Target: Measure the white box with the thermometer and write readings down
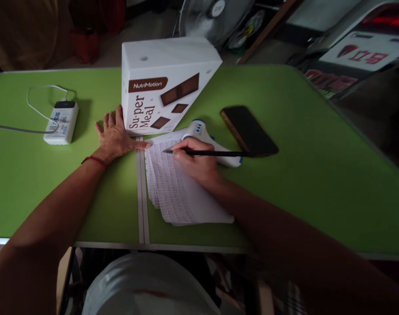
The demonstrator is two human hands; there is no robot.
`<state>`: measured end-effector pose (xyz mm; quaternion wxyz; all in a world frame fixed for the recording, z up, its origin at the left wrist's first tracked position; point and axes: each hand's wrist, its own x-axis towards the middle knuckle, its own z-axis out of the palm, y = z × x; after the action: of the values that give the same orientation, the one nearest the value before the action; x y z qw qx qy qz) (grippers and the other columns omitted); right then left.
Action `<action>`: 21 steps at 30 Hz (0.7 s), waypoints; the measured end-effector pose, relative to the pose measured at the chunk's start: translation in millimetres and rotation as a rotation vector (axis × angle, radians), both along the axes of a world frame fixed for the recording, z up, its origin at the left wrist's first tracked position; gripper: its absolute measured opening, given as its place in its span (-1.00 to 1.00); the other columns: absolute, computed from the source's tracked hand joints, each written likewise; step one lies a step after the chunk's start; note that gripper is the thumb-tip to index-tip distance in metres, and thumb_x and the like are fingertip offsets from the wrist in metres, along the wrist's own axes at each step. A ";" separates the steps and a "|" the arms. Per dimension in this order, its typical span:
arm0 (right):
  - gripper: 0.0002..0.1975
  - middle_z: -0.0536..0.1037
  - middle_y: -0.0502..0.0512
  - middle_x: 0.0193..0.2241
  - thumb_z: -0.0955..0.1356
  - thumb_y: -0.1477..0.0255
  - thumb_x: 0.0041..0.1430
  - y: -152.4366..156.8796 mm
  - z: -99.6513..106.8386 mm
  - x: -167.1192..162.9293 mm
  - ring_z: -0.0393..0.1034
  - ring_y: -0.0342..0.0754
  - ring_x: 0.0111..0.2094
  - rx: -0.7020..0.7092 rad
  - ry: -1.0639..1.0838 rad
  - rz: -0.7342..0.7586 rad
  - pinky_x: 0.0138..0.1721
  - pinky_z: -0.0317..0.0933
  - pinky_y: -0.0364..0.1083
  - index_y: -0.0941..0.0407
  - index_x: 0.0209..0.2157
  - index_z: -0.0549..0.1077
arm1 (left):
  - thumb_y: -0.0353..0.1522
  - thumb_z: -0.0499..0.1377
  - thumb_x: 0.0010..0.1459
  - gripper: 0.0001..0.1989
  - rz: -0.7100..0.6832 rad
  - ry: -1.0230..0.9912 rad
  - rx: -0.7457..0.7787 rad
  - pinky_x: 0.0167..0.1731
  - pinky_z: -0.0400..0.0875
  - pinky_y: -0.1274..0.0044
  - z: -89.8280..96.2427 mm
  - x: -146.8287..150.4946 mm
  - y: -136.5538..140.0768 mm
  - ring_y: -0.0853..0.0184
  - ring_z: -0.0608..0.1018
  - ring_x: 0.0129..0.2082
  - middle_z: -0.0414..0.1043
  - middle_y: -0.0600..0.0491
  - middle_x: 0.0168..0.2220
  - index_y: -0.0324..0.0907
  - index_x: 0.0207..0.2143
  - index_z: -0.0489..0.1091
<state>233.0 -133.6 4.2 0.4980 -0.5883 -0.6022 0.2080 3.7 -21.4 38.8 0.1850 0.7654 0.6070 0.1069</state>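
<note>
Right hand (199,162) pinches slim black pen (226,153) over white printed paper sheets (174,192), near centre; left hand (114,138) spread flat, thumb seemingly on their left edge, so they could skew if it lifts.

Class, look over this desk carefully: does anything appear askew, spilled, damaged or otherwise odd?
Only something mild: the paper sheets under the right hand are unevenly stacked, their lower left edges stepping out of line on the green table. No spill or damage shows.

Both hands (112,136) touch papers (174,192); the right (201,164) holds a pen (222,153).
</note>
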 end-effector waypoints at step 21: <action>-0.92 0.61 -0.03 -0.52 0.42 0.46 0.07 1.2 -7.9 4.3 0.50 -0.02 -0.47 0.075 -0.054 -0.012 -0.39 0.41 -0.04 -0.03 -0.45 0.53 | 0.59 0.32 -0.36 0.74 -0.007 0.031 0.019 0.65 -0.29 -0.16 -2.3 -0.9 0.7 -0.42 -0.13 0.70 -0.17 -0.27 0.72 -0.09 0.70 -0.12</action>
<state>237.3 -132.4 -3.7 0.5045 -0.5781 -0.6193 0.1665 2.8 -20.7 36.4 0.1687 0.7708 0.6061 0.0999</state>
